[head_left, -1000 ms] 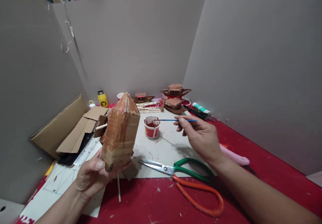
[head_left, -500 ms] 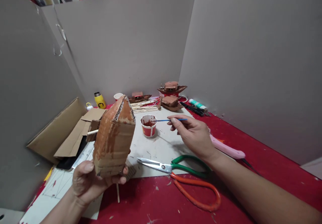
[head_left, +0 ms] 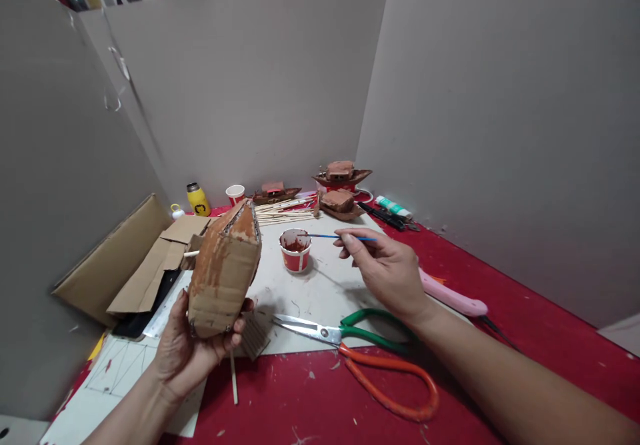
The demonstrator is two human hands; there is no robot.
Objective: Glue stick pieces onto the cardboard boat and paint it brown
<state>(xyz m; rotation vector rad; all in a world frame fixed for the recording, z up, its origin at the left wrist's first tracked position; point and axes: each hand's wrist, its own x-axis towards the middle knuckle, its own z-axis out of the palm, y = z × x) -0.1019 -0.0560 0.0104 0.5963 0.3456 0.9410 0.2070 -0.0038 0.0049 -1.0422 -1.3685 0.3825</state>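
So, roughly half done, I'd guess: brown paint (head_left: 207,255) covered one side of the hull (head_left: 227,275), but its near face was mostly bare with some streaks. The left hand (head_left: 187,352) cupped the hull above the tabletop (head_left: 285,398), fingers curled round it; the right hand (head_left: 387,273) pinched a brush (head_left: 323,236), tip at the cup (head_left: 295,260)'s mouth.

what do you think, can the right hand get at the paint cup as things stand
Likely yes: the right hand holds the brush with its tip at the open mouth of the paint cup, and nothing visible blocks the way between them.
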